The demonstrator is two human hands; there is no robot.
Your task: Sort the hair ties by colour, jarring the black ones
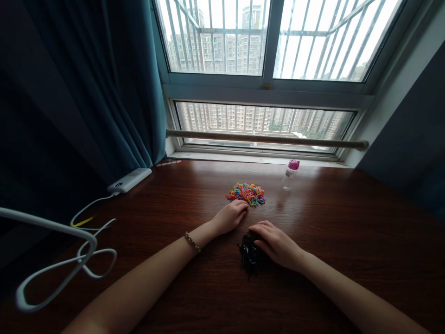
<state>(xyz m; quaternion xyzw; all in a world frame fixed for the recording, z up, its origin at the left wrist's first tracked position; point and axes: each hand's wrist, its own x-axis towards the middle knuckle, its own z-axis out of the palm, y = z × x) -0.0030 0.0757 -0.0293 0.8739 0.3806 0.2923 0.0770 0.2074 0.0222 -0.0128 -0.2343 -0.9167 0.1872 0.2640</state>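
Observation:
A heap of small colourful rubber bands (pixel 246 193) lies on the brown wooden tabletop. My left hand (pixel 233 215), with a beaded bracelet (pixel 192 242) on its wrist, rests at the heap's near edge. Its fingers are curled together, and whatever is between them is hidden. Closer to me is a pile of shiny black pieces (pixel 249 254), too dark to make out in kind. My right hand (pixel 276 242) lies over the right side of this pile, its fingers stretched forward and its thumb apart, touching or just above the black pieces.
A small clear bottle with a pink cap (pixel 290 175) stands at the back right, near the window. On the left are a white power strip (pixel 130 180), a looped white cable (pixel 92 246) and a yellow strip (pixel 83 221). A blue curtain (pixel 132 93) hangs behind them.

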